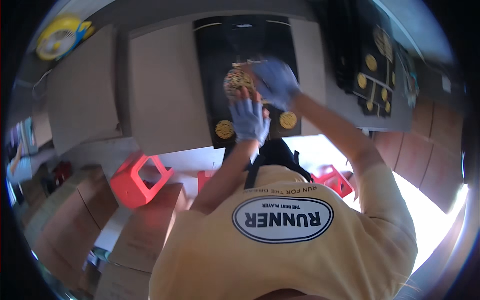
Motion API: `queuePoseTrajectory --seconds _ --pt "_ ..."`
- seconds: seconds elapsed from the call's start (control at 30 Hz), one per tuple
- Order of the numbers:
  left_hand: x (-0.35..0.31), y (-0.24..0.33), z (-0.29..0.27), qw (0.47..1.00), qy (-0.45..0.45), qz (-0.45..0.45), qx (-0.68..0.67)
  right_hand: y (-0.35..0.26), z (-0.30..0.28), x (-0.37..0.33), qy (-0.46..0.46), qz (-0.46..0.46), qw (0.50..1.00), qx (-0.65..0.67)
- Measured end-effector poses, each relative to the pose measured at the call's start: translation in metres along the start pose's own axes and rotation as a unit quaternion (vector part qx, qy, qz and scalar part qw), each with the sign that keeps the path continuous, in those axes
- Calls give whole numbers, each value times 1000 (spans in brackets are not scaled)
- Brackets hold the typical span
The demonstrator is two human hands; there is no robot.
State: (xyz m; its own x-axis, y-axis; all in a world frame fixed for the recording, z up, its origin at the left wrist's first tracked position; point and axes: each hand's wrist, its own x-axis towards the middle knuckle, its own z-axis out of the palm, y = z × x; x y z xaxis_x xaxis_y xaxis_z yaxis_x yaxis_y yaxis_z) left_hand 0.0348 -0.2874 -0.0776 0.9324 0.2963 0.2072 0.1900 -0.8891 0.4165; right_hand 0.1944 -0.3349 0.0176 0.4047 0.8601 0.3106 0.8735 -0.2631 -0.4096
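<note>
A flat black panel [213, 65] with round gold patches lies on the work table, its long side running away from me. On its round gold patch with multicoloured specks [233, 80], my left hand [248, 119] in a grey-blue fingerless glove rests with fingers stretched out. My right hand [276, 84], in the same kind of glove, is at the right edge of that patch. Motion smears it and its fingers are mostly hidden, so I cannot make out whether it holds anything. Nearer to me, smaller gold patches [224, 129] mark the panel's two corners.
More black pieces with gold patches [371, 62] lie at the table's right. Brown board [165, 90] covers the table beside the panel. A yellow fan [57, 40] stands far left. Red stools [137, 179] and cardboard boxes [145, 225] are below the table; more boxes [412, 155] stand right.
</note>
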Motion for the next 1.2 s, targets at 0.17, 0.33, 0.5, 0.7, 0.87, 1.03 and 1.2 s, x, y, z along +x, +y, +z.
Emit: queuePoseTrajectory --seconds 0.17,0.33,0.5,0.7,0.87,1.03,1.2 --pt "-29 21 0 998 -60 2 -34 94 106 238 -88 160 957 -224" --pt "-30 21 -1 995 -71 -15 -66 24 187 187 -90 -35 981 -166" --pt "-39 13 20 999 -25 -7 -42 -160 164 21 -422 -209 881 44" --pt "-48 17 25 998 18 3 -66 -171 116 -30 -530 -121 789 285" --pt "-38 29 -22 999 23 14 -27 -34 -10 -84 151 351 924 -14" --pt "-53 9 5 994 40 26 103 -6 4 -137 -2 606 787 117" --pt "-31 34 13 992 -68 58 84 11 -77 -165 -4 517 793 323"
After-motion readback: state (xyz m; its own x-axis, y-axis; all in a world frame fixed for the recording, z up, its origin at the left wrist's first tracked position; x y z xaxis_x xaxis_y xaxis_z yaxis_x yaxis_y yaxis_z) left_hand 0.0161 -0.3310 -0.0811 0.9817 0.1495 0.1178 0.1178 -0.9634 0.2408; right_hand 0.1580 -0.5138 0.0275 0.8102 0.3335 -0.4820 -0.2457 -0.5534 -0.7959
